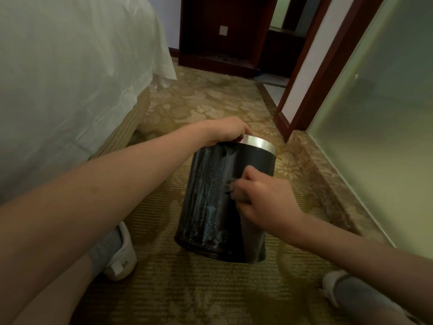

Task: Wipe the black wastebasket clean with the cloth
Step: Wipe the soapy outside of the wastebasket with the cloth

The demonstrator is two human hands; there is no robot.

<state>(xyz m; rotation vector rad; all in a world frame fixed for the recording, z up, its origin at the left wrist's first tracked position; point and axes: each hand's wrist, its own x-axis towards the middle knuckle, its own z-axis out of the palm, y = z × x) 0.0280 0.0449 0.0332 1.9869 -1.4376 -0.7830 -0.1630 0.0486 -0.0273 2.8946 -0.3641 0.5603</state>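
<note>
streaks of wet sheen run down the near-left side of the black cylindrical wastebasket (210, 195), which stands on the patterned gold carpet (187, 289) right in front of me, leaning a little. its long axis runs from the base nearest me up and away to the silver metal rim (260, 145).

my left hand (225, 132) is at the far-left top of the wastebasket, fingers curled over the rim and clamped there to steady it. my right hand (262, 198) is against the wastebasket's right flank, about halfway up. its fingers are bunched round a dark cloth (230, 187), of which only a scrap shows between them, pressed to the black wall.

what matters for the next stroke, as i judge it: the streaked band lies just left of my right fingers, and the dull, unstreaked part lies under and right of them, curving out of sight. the right hand is the nearer one to that part, so i would drag the cloth along the long axis there, rim to base. the left hand would turn the wastebasket to bring the hidden far side round.

left of the wastebasket hangs a white bed sheet (70, 66), and my white shoe (121, 261) sits by the wastebasket's near-left base.
</note>
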